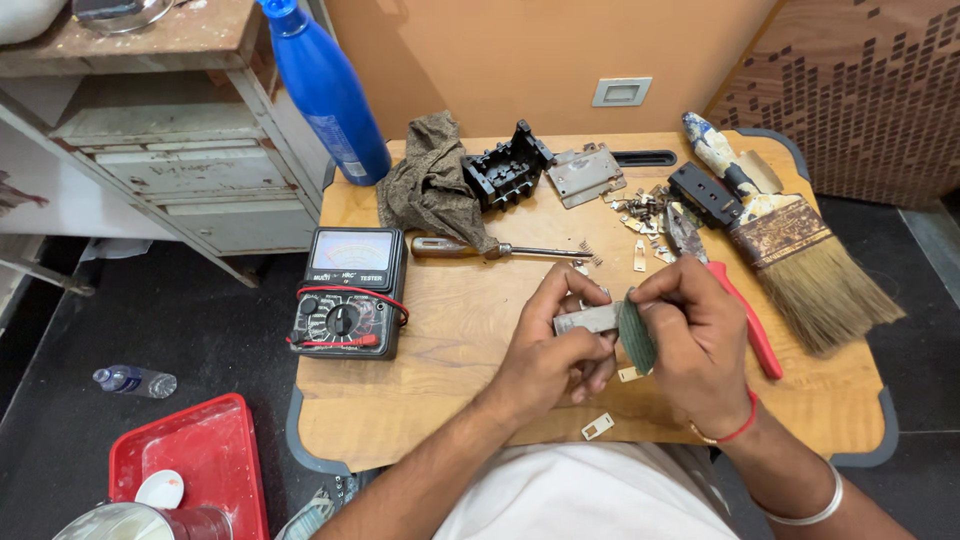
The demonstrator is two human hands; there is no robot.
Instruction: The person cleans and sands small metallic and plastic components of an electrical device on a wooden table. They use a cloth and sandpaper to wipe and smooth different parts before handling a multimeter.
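Observation:
Over the wooden table [440, 340], my left hand [550, 345] grips a small grey metal strip [588, 318]. My right hand [695, 340] pinches a folded piece of green abrasive paper [636, 338] against the strip's right end. A small pale metal part [597, 427] lies on the table just below my hands. Another small part [629, 374] shows between my hands.
An analog multimeter [348, 292] with red leads sits at the left. A screwdriver [490, 249], a brown rag [430, 180], black plastic parts [507, 167], a metal plate [586, 173], red-handled pliers [735, 300], a large paintbrush [790, 240] and several loose bits lie behind. A blue bottle [325, 90] leans at the back left.

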